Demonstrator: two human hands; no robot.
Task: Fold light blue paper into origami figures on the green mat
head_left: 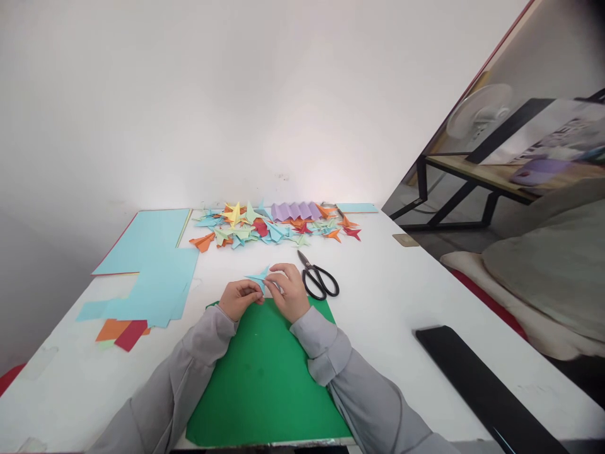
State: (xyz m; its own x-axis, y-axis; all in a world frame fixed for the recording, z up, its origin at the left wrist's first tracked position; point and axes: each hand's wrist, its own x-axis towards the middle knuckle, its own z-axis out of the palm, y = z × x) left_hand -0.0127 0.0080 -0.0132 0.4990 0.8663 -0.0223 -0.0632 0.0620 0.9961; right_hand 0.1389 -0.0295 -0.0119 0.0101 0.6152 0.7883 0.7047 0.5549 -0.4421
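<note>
A small light-blue folded paper piece (258, 277), pointed like the folded planes at the back, is pinched between both hands above the far edge of a green sheet (265, 378). My left hand (241, 299) has its thumb and fingers closed on the near side of the paper. From the right, my right hand (288, 292) grips the paper between thumb and fingertips. Part of the fold is hidden behind the fingers. Black-handled scissors (316, 275) lie just right of my right hand, blades pointing away.
Along the wall lies a pile of colourful folded paper shapes (236, 230), with a pleated purple paper (295, 211) among them. Light-blue sheets (155, 284) and small orange and red pieces (131, 335) lie left. A long black object (477, 378) rests on the right side.
</note>
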